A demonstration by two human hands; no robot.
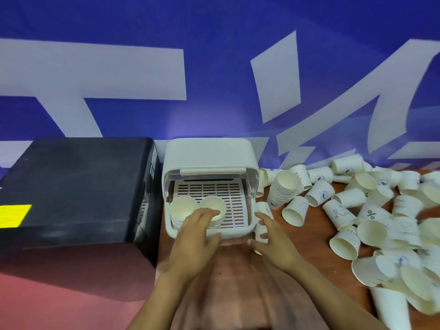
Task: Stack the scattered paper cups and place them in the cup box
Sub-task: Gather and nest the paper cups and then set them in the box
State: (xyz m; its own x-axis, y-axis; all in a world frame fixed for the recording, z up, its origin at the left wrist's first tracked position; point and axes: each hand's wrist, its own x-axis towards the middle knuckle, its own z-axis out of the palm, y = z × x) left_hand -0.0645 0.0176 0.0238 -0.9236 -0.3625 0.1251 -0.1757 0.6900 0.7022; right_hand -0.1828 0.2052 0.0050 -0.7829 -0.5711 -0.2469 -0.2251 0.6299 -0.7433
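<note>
The white cup box (209,154) stands open against the blue wall, two cup stacks (183,208) side by side at the left of its slotted tray. The left hand (195,236) rests straight fingers on the second stack's (213,206) rim, gripping nothing; the right hand (273,239), fingers loosely spread, touches the box's right corner, beside scattered paper cups (345,210) on the wooden table (316,246)

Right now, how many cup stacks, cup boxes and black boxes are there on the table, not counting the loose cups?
Cup stacks: 3, two in the cup box, one outside
Cup box: 1
Black box: 1
Total: 5
</note>
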